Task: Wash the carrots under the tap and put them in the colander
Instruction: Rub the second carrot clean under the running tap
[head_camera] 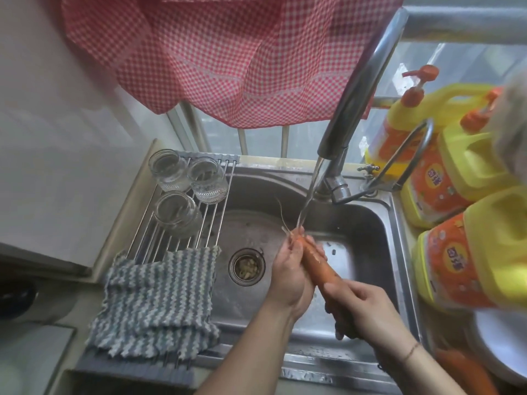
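An orange carrot [315, 262] is held over the steel sink [368, 223], its thin root tip pointing up into the water stream [312, 185] from the tap [353, 106]. My left hand [291, 276] wraps its fingers round the carrot's upper part. My right hand [362, 309] grips the thick lower end. At the bottom right, more orange carrots [462, 369] lie partly hidden beside a white rimmed bowl or colander [496, 346]; I cannot tell which it is.
A roll-up rack [216, 201] over the sink's left side carries three glass jars [176, 169] and a striped cloth [159, 295]. The drain strainer [246, 266] holds scraps. Yellow detergent bottles [467, 195] crowd the right counter. A red checked curtain [228, 52] hangs above.
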### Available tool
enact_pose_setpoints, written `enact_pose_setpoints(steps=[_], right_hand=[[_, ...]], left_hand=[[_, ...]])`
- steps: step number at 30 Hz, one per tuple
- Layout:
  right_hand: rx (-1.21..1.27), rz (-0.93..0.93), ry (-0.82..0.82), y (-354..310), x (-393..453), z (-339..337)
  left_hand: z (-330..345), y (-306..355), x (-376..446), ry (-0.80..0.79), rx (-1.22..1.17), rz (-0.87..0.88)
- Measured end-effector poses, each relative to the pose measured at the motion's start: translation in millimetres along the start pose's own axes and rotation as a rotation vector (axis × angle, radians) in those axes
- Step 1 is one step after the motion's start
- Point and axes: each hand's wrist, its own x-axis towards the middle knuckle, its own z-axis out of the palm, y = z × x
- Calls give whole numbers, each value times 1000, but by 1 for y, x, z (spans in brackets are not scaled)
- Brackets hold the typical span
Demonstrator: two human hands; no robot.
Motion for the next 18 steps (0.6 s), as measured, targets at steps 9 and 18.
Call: enact_pose_setpoints(steps=[9, 18], right_hand=[[-113, -99, 31, 6, -8, 15], [-211, -161, 31, 9, -17, 15]], left_hand=[[2, 3, 3, 192, 99, 22], [4, 2, 1, 209, 291, 86]])
